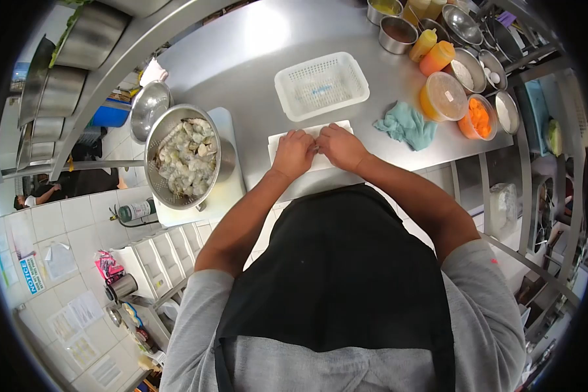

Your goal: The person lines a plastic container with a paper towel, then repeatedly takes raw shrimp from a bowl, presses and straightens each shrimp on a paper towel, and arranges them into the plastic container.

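Observation:
My left hand (295, 154) and my right hand (340, 146) meet over a white board (276, 140) at the front edge of the steel counter. The fingers of both are bent and pinched around something small and greyish between them, too small to make out. Just beyond the board lies a white perforated basket (288, 98) with a little blue showing at its bottom. To the left, a steel colander (151, 176) full of raw, greyish shrimp (188, 157) stands on a pale cutting board (232, 176).
A teal cloth (408, 125) lies on the counter (242, 62) to the right. Behind it are a lidded orange tub (443, 97), a container of orange food (478, 119), squeeze bottles (437, 58) and steel bowls. Another person (39, 198) shows at the far left.

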Demonstrator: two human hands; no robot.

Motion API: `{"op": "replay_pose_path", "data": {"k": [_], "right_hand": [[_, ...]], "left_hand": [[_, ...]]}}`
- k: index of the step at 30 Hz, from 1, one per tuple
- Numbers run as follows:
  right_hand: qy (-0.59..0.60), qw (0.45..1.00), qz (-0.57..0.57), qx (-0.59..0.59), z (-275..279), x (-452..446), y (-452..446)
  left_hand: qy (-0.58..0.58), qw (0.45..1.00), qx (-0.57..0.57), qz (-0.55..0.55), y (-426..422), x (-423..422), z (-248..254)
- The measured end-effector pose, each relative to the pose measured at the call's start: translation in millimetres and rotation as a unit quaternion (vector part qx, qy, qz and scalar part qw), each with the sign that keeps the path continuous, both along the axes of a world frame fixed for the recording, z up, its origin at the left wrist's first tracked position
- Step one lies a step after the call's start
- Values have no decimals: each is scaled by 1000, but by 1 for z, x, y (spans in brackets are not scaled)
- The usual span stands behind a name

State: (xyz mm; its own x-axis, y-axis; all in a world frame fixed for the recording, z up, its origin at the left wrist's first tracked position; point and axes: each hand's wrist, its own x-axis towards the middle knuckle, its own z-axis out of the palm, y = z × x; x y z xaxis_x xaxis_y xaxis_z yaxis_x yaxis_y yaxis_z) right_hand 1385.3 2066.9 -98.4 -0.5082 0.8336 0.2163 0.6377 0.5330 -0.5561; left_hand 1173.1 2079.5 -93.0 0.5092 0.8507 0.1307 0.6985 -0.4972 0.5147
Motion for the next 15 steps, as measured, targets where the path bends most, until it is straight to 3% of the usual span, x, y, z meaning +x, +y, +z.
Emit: {"op": "replay_pose_path", "data": {"k": [3,6,15], "right_hand": [[55,997,-34,31,3,4,-4],[37,999,-27,13,-3,3,-8],[-8,999,44,-3,-6,9,10]], "left_hand": [[-99,993,15,69,-8,7,2],[-94,996,-9,-1,-5,3,-7],[-81,996,-19,-42,5,-1,-15]]}}
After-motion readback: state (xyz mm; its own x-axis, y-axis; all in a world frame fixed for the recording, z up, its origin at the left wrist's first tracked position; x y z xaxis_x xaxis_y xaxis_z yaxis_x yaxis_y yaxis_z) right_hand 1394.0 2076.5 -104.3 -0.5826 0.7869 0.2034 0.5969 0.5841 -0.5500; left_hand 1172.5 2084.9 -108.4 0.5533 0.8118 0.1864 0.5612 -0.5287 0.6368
